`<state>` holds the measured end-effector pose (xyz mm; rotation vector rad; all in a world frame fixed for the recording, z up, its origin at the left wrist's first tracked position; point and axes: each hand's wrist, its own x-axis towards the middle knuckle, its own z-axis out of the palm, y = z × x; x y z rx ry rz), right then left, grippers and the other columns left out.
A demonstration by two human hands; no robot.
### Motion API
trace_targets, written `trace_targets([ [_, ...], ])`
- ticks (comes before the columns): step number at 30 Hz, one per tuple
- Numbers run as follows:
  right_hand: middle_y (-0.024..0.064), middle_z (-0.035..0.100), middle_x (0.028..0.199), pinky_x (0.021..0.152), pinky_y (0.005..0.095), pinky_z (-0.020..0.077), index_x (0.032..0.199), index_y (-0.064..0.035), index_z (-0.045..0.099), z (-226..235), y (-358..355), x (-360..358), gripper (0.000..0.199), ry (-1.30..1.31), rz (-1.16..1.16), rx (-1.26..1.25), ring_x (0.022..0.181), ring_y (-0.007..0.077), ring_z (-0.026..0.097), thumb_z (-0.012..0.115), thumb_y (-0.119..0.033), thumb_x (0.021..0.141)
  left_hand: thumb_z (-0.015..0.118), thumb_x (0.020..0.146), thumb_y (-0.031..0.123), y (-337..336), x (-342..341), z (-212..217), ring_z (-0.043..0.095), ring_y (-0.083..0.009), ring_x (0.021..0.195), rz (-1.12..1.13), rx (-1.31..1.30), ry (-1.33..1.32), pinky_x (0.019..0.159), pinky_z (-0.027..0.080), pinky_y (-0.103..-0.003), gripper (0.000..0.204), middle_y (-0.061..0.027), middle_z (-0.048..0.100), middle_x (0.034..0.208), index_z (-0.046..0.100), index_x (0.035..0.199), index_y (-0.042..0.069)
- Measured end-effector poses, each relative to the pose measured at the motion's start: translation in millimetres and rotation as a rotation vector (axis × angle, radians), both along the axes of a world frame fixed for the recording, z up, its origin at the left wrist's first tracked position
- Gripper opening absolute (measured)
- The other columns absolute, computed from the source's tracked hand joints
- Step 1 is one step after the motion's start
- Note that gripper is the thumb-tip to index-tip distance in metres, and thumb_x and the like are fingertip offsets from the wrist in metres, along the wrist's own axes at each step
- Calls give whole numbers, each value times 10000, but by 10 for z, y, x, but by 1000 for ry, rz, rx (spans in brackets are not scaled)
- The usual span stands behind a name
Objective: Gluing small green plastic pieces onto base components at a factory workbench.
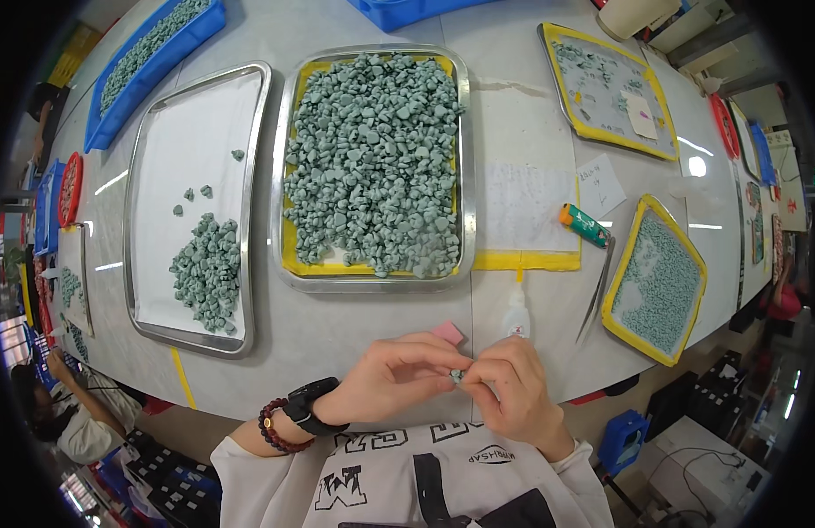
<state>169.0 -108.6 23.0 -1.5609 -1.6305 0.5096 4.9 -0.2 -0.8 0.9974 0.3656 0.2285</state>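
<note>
My left hand [397,374] and my right hand [511,387] meet at the near edge of the table, fingertips pinched together on one small grey-green piece [458,376]. Most of the piece is hidden by my fingers. A black watch and a dark red bead bracelet sit on my left wrist. Just beyond my hands lie a pink eraser-like block [448,332] and a small white squeeze bottle [516,315]. Straight ahead stands a steel tray [466,158] with a yellow liner, heaped with the same grey-green pieces [372,163].
A second steel tray [253,176] at left holds a smaller pile [209,273]. Metal tweezers [597,290], a green-orange tube [585,224] and a yellow-rimmed tray of sorted pieces [658,282] lie at right. Blue bins stand at the back. Another person sits at lower left [69,414].
</note>
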Motion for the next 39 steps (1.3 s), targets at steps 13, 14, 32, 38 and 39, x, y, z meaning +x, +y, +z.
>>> trace_targets([
  [13,70,514,788,618,330,391,817,-62,552,21,28,34,243,-21,-1,-104,681,244,500,689,39,644,625,775,-124,-56,-4,25,599,-180,964,86,-37,144,805,501,-290,296,-117,598,1071,644,1052,-21],
  [14,70,514,787,616,331,393,818,-59,553,16,15,35,240,8,-12,-95,678,244,499,689,38,645,632,769,-122,-47,-6,19,603,-180,957,84,52,108,805,502,-288,286,-118,607,1054,652,1034,-18],
  [32,61,504,788,629,341,407,803,-57,541,-41,-24,-18,188,40,10,62,693,245,496,661,7,673,691,727,-98,-18,-16,64,614,-175,903,83,204,23,790,499,-285,249,-117,638,977,681,959,-8],
  [38,62,513,784,646,341,404,803,-62,544,33,-8,-3,192,1,7,-8,685,245,491,673,-5,672,690,724,-99,-16,-17,70,614,-173,902,79,230,43,795,497,-284,253,-113,637,974,682,959,-6],
  [39,60,515,773,649,340,403,799,-63,547,58,-5,-8,196,-34,-13,-34,684,243,491,680,-5,668,688,724,-100,-13,-14,70,613,-173,904,77,262,45,796,496,-283,254,-113,637,975,682,959,-6],
])
